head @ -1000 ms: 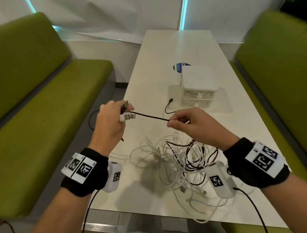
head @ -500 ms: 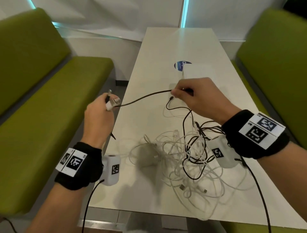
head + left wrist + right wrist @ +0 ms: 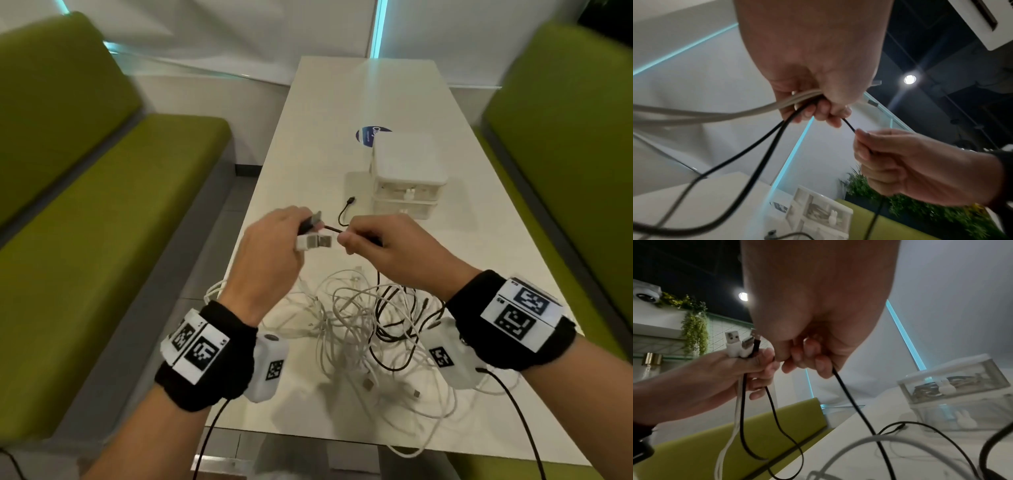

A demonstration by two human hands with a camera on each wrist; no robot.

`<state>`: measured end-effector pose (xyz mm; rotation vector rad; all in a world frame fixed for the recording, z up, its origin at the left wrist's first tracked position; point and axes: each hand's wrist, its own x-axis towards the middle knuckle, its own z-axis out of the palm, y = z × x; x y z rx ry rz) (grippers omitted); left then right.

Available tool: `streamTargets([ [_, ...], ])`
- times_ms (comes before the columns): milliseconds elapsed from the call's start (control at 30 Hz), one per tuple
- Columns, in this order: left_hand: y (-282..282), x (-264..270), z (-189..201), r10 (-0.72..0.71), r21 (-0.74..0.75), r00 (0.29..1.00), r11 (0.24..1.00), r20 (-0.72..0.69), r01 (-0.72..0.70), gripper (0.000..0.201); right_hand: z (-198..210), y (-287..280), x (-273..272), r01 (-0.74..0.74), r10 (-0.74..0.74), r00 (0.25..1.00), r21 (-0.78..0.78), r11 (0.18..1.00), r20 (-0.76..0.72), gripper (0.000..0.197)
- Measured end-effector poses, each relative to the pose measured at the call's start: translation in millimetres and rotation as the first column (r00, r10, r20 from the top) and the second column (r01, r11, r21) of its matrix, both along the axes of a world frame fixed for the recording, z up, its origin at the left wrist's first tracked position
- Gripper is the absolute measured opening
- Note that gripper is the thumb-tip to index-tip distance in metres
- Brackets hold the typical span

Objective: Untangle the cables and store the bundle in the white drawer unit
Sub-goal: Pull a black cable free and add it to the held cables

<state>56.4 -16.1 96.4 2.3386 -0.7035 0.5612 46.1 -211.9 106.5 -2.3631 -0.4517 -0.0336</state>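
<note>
Cables (image 3: 356, 329), thin and round, white and black, are heaped in loose tangled loops on the smooth white table (image 3: 342, 102), on the near side of the white drawer unit (image 3: 406, 174), a boxy two-tier plastic case with clear fronts. Several flat USB plugs (image 3: 737, 344), white and black, are gripped together in the left hand (image 3: 270, 253), raised above the heap. A black cable (image 3: 851, 402) is pinched in the right hand (image 3: 387, 250), just beside the left and nearer the drawer unit. Green padded benches (image 3: 102, 212) are set at both sides.
</note>
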Motion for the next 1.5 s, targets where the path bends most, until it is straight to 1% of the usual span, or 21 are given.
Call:
streamTargets([
  [33, 4.4, 1.2, 3.5, 0.031, -0.037, 0.999, 0.999, 0.017, -0.030, 0.033, -0.3, 0.1, 0.7, 0.009, -0.009, 1.000, 0.015, 1.000, -0.003, 0.030],
  [100, 18.2, 6.6, 9.0, 0.125, -0.169, 0.992, 0.978, 0.001, -0.123, 0.026, -2.1, -2.9, 4.1, 0.023, -0.023, 1.000, 0.004, 1.000, -0.018, 0.031],
  [167, 34.9, 17.3, 12.5, 0.247, -0.333, 0.965, 0.905, -0.090, -0.263, 0.023, -6.6, -8.5, 6.5, 0.030, -0.032, 0.998, -0.037, 0.999, -0.047, 0.032],
  [200, 41.2, 21.6, 12.8, 0.291, -0.372, 0.947, 0.871, -0.135, -0.321, 0.024, -9.6, -10.8, 7.6, 0.035, -0.037, 0.998, -0.045, 0.998, -0.054, 0.032],
  [267, 46.3, 23.8, 9.0, 0.316, -0.345, 0.931, 0.866, -0.181, -0.361, 0.023, -14.1, -12.9, 9.8, 0.052, -0.055, 0.996, -0.042, 0.998, -0.069, 0.031],
  [400, 44.3, 21.0, -6.5, 0.275, -0.247, 0.930, 0.909, -0.244, -0.334, 0.023, -16.8, -11.7, 17.3, 0.092, -0.095, 0.995, -0.106, 0.990, -0.026, 0.027],
  [433, 44.1, 19.9, -9.3, 0.266, -0.233, 0.937, 0.919, -0.227, -0.317, 0.022, -15.4, -11.9, 18.4, 0.104, -0.104, 0.995, -0.138, 0.985, 0.004, 0.025],
  [500, 43.5, 16.9, -11.2, 0.258, -0.239, 0.962, 0.932, -0.093, -0.273, 0.022, -8.0, -10.3, 18.2, 0.129, -0.122, 0.991, -0.164, 0.978, 0.050, 0.023],
  [633, 31.0, -1.3, -6.8, 0.247, -0.427, 0.958, 0.889, 0.143, -0.165, 0.037, 0.7, -5.0, 18.0, 0.176, -0.156, 0.978, -0.150, 0.973, 0.135, 0.030],
  [700, 24.2, -9.6, -7.6, 0.211, -0.483, 0.956, 0.871, 0.205, -0.088, 0.034, -1.6, -3.1, 18.2, 0.194, -0.171, 0.973, -0.146, 0.970, 0.156, 0.037],
  [733, 21.6, -12.6, -8.3, 0.191, -0.474, 0.956, 0.878, 0.222, -0.066, 0.032, -4.1, -2.9, 19.0, 0.207, -0.183, 0.969, -0.140, 0.968, 0.167, 0.037],
  [800, 17.9, -15.9, -13.6, 0.147, -0.396, 0.965, 0.917, 0.216, -0.051, 0.030, -8.7, -5.5, 21.6, 0.237, -0.223, 0.959, -0.061, 0.970, 0.175, 0.028],
  [867, 16.1, -17.0, -22.2, 0.060, -0.295, 0.987, 0.955, 0.147, -0.014, 0.032, -8.8, -8.7, 24.0, 0.276, -0.282, 0.942, 0.060, 0.959, 0.180, 0.024],
  [967, 13.4, -15.5, -35.5, -0.063, -0.199, 0.998, 0.978, -0.012, 0.059, 0.037, 1.7, -9.8, 27.2, 0.332, -0.356, 0.903, 0.133, 0.934, 0.240, 0.022],
  [1033, 12.3, -16.6, -41.5, -0.117, -0.261, 0.986, 0.962, -0.120, 0.082, 0.037, 9.5, -8.7, 28.0, 0.340, -0.374, 0.877, 0.159, 0.927, 0.302, 0.024],
  [1133, 11.6, -20.1, -41.2, -0.128, -0.392, 0.957, 0.920, -0.261, 0.016, 0.034, 14.2, -7.6, 27.7, 0.331, -0.372, 0.864, 0.176, 0.927, 0.340, 0.027],
  [1200, 13.3, -19.4, -37.6, -0.134, -0.411, 0.927, 0.912, -0.350, -0.023, 0.028, 13.7, -5.1, 25.8, 0.299, -0.345, 0.881, 0.185, 0.936, 0.323, 0.026],
  [1300, 15.7, -11.3, -34.1, -0.203, -0.426, 0.846, 0.904, -0.494, -0.032, 0.027, 13.9, 2.3, 17.6, 0.176, -0.238, 0.941, 0.255, 0.951, 0.240, 0.024],
  [1367, 14.1, -5.4, -33.9, -0.200, -0.387, 0.828, 0.922, -0.523, -0.021, 0.036, 14.6, 8.2, 11.7, 0.081, -0.142, 0.969, 0.285, 0.955, 0.201, 0.025],
  [1467, 6.5, 3.1, -35.0, -0.178, -0.274, 0.804, 0.962, -0.567, 0.019, 0.063, 15.6, 13.7, 6.8, 0.011, -0.061, 0.987, 0.322, 0.947, 0.146, 0.026],
  [1500, 3.4, 5.6, -36.4, -0.166, -0.237, 0.798, 0.971, -0.579, 0.029, 0.061, 14.7, 14.2, 5.7, 0.005, -0.051, 0.990, 0.330, 0.944, 0.128, 0.026],
])
